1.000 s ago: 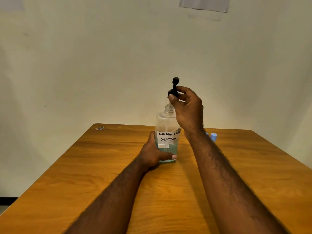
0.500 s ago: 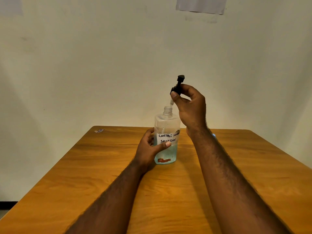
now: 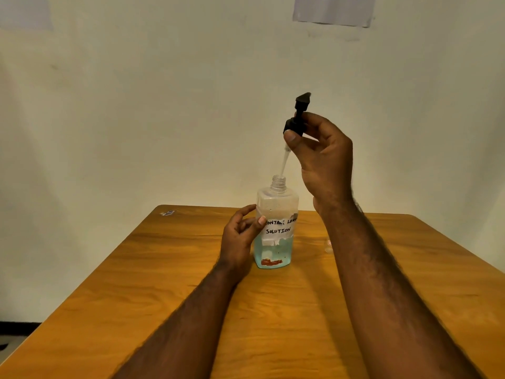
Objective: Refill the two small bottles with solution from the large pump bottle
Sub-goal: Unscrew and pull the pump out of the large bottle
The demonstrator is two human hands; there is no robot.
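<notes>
The large clear bottle (image 3: 276,233), labelled "contact lens solution" and about a third full of pale blue liquid, stands upright mid-table with its neck uncapped. My right hand (image 3: 322,162) pinches the black pump head (image 3: 296,119) well above the bottle; the pump's clear tube (image 3: 284,162) still dips into the neck. My left hand (image 3: 240,236) rests against the bottle's left side, thumb on the label, fingers loosely curled. A small clear item (image 3: 328,246) shows just left of my right forearm; the small bottles are otherwise hidden behind that arm.
The wooden table (image 3: 164,296) runs up to a pale wall. A small scrap (image 3: 167,213) lies at the far left corner. A paper sheet (image 3: 333,9) hangs on the wall above.
My right hand has lifted the pump head higher, drawing the tube mostly out of the neck. My left hand has slid from the bottle's base up to its label and loosened.
</notes>
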